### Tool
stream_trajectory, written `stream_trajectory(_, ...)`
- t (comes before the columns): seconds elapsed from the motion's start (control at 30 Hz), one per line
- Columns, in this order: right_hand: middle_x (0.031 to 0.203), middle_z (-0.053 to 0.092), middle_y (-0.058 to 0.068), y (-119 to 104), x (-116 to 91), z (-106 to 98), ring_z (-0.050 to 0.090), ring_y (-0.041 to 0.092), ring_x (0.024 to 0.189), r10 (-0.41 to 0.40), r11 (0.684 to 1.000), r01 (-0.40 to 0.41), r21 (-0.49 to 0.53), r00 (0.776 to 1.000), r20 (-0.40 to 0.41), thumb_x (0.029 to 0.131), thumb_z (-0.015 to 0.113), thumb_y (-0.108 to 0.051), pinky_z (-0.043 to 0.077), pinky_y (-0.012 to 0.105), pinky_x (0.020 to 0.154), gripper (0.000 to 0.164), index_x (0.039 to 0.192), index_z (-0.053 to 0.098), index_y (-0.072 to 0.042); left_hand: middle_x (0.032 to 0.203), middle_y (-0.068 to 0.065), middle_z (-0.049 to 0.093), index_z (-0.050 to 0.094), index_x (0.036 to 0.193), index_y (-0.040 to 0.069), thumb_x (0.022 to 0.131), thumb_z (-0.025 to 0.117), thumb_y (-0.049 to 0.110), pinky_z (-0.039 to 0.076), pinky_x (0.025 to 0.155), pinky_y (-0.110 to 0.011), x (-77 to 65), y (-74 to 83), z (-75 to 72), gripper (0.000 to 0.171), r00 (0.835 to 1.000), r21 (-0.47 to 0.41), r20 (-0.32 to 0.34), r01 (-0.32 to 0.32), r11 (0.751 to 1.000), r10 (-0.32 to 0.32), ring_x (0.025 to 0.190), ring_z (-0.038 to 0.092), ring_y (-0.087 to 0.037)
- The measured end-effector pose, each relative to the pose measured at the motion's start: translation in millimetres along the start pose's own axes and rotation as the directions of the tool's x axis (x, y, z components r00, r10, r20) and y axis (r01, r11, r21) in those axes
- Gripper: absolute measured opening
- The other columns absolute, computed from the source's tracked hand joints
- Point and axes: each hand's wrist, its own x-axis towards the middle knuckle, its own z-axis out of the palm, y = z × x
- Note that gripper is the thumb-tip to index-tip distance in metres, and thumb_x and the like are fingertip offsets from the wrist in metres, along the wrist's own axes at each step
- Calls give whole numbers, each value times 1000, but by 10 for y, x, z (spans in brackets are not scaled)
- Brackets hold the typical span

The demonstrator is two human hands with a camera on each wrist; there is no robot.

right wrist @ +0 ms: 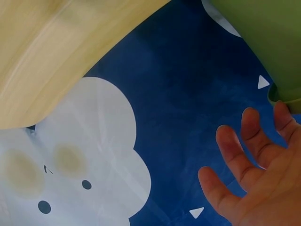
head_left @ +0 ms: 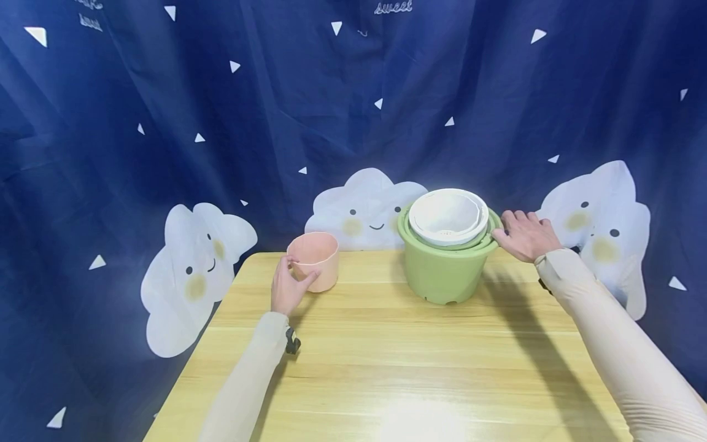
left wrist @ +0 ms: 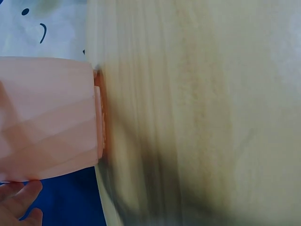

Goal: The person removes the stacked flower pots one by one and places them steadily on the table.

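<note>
In the head view, my left hand point(head_left: 289, 291) holds a small pink flowerpot point(head_left: 323, 273) by its near left side, thumb across the front and fingers at the left of the rim. The left wrist view shows fingertips against the wall of this pink pot point(left wrist: 51, 117), which stands upright. To the right is a large green flowerpot point(head_left: 444, 276) with another green rim and white pots point(head_left: 448, 215) nested inside. My right hand point(head_left: 527, 235) touches the green pot's right rim. Its fingers point(right wrist: 233, 153) are spread and slightly bent in the right wrist view, one fingertip at the rim.
Both pots stand near the back edge of a light wooden table point(head_left: 375, 350). Behind it hangs a dark blue curtain point(head_left: 309, 92) with white triangles and smiling clouds. A glare spot lies at the table's front.
</note>
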Motion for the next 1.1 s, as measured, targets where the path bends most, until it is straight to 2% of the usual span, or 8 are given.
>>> stream_trajectory(0.73, 116, 57, 21, 1, 10, 14, 50, 46, 111, 3, 1000, -3, 4, 1000, 11, 98, 34, -47, 40, 63, 82, 46, 113, 50, -7, 136, -17, 59, 52, 123, 9, 82, 88, 41, 43, 117, -53, -30, -79, 21, 63, 1000, -48, 10, -19, 999, 19, 136, 55, -39)
stream_trajectory(0.97, 113, 57, 21, 1, 13, 4, 50, 45, 109, 6, 1000, -6, 7, 1000, 13, 98, 34, -47, 40, 63, 82, 45, 111, 50, -6, 139, -18, 59, 51, 126, 8, 82, 88, 41, 43, 117, -55, -36, -85, 72, 66, 997, -64, 33, -64, 996, 66, 137, 55, -41)
stream_trajectory(1.1, 114, 57, 22, 10, 20, 5, 50, 46, 109, 5, 1000, -5, 10, 1000, 17, 99, 34, -47, 40, 63, 82, 46, 111, 50, -6, 140, -17, 59, 51, 127, 9, 81, 88, 42, 43, 117, -56, -43, -94, 91, 68, 997, -68, 34, -66, 995, 69, 138, 55, -41)
